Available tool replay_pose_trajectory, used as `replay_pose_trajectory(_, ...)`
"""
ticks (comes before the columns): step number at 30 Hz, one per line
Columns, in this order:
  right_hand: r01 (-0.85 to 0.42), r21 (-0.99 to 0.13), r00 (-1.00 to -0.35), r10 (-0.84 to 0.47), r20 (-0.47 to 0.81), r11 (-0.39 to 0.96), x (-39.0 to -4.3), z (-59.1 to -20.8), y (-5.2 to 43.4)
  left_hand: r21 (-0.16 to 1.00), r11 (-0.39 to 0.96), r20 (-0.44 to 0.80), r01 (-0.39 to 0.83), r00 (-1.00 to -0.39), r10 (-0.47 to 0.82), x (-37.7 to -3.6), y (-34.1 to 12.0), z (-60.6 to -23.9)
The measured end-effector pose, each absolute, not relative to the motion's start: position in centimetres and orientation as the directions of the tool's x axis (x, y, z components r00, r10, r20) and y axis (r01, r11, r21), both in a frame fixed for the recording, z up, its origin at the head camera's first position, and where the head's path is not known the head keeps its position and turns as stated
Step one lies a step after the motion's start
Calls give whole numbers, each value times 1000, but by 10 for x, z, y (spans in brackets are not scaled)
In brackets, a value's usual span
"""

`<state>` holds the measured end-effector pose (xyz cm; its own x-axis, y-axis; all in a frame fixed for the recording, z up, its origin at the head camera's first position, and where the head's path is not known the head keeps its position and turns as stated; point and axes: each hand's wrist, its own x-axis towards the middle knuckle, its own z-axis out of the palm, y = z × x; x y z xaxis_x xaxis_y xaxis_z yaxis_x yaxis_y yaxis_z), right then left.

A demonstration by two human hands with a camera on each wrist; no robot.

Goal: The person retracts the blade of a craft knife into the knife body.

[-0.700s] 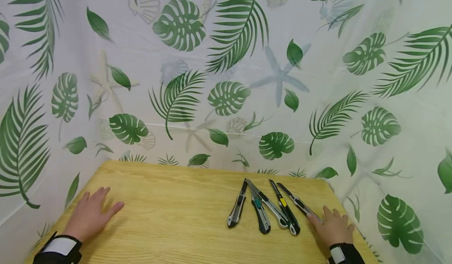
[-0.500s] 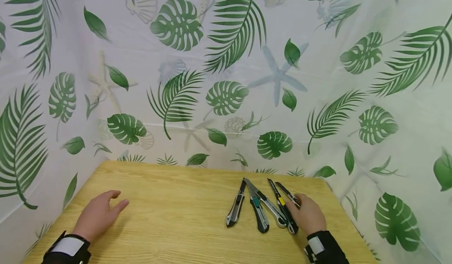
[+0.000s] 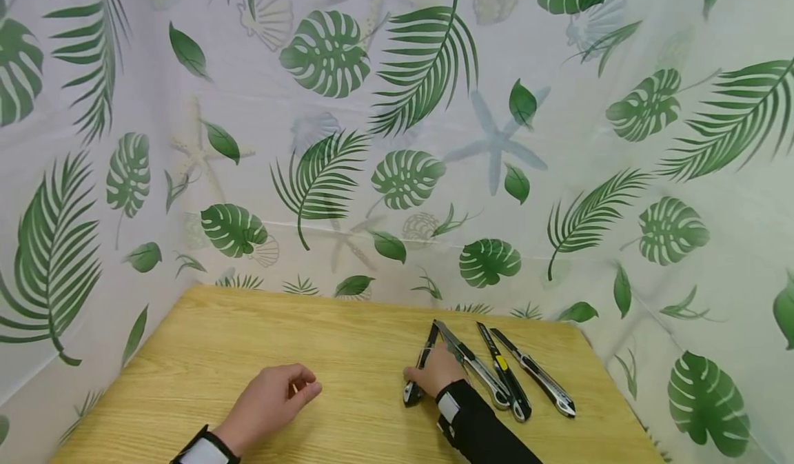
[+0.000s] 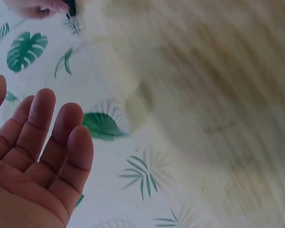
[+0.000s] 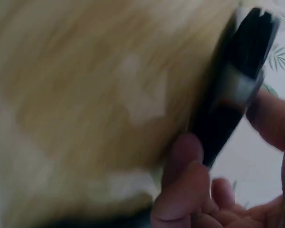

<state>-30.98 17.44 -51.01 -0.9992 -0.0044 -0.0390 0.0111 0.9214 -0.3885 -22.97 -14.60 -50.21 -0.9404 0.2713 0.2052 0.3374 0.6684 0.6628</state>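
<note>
Now the right hand [image 3: 437, 376] rests over the leftmost utility knife [image 3: 419, 369], a slim black and grey cutter lying on the counter [image 3: 248, 340]; its long axis runs from the near edge away towards the curtain, its narrow tip leaning slightly to the right at the far end and its blunt butt end nearest the person. In the right wrist view, blurred as it is, the thumb [image 5: 180, 161] sits on one side of the dark body and a finger [image 5: 270, 118] curls on the other, so the hand pinches the knife [image 5: 237, 85] along its sides. Just to its right lie three more cutters, roughly parallel and slanted the same way: a silver metal knife [image 3: 477, 371] whose tip meets that of the held one, a black knife with a yellow slider [image 3: 505, 374], and a thin black and silver knife [image 3: 536, 374] farthest right. A fifth handle may lie under the hand, but that cannot be told. The left hand [image 3: 273, 398] lies well apart to the left on bare wood, fingers loosely curled and holding nothing; the left wrist view shows its palm [image 4: 33, 161] relaxed. The counter is pale yellow wood with a straight grain, matt and smooth. Behind and beside it hangs a glossy white plastic curtain [image 3: 397, 140] printed with green palm and monstera leaves, faint shells and starfish.
</note>
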Motion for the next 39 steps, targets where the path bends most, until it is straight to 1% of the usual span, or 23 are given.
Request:
replay_pose_trajectory(3, 23, -465, -998, -3, -55, 885, -313, -516, 175, 690, 632, 176, 353, -929, 326, -226, -139, -503)
replay_pose_trajectory(5, 8, -496, -998, -28, -65, 868, -313, -516, 177, 709, 611, 161, 353, -924, 347, -224, -136, -504)
replay_pose_trajectory(8, -26, -547, -991, -95, -98, 837, -308, -513, 182, 736, 578, 150, 352, -918, 368, -221, -129, -506)
replay_pose_trajectory(11, -27, -649, -975, -163, -150, 760, -298, -507, 183, 768, 537, 146, 350, -911, 385, -218, -118, -509)
replay_pose_trajectory(13, 25, -777, -962, -198, -190, 629, -289, -504, 180, 816, 484, 117, 316, -910, 398, -216, -109, -510)
replay_pose_trajectory(16, 115, -929, -943, -255, -212, 351, -277, -497, 174, 894, 389, 55, 223, -916, 398, -214, -92, -511)
replay_pose_trajectory(18, 147, -977, -940, -285, -187, 156, -270, -493, 169, 948, 294, -2, 121, -922, 387, -213, -80, -511)
replay_pose_trajectory(19, 139, -986, -944, -290, -160, 93, -267, -490, 167, 964, 252, -21, 80, -927, 375, -213, -75, -510)
replay_pose_trajectory(21, 92, -995, -955, -279, -97, 29, -262, -484, 164, 984, 178, -62, 1, -937, 343, -213, -65, -509)
replay_pose_trajectory(23, 51, -999, -964, -260, -53, 15, -259, -479, 163, 992, 115, -91, -56, -940, 328, -213, -59, -508)
replay_pose_trajectory(25, 33, -999, -968, -247, -35, 13, -257, -476, 161, 992, 97, -107, -79, -939, 327, -212, -54, -508)
replay_pose_trajectory(27, 39, -999, -967, -252, -39, 5, -254, -473, 160, 993, 41, -116, -108, -925, 363, -211, -52, -510)
replay_pose_trajectory(32, 55, -998, -958, -283, -46, -22, -248, -466, 154, 967, -146, -120, -208, -881, 457, -206, -46, -518)
replay_pose_trajectory(34, 53, -998, -957, -288, -44, -23, -247, -464, 152, 958, -172, -127, -230, -876, 465, -205, -44, -519)
replay_pose_trajectory(37, 52, -998, -957, -288, -44, -19, -246, -460, 151, 953, -177, -137, -247, -870, 473, -205, -44, -522)
replay_pose_trajectory(39, 52, -999, -956, -289, -45, -16, -245, -459, 152, 945, -190, -142, -267, -855, 498, -204, -45, -524)
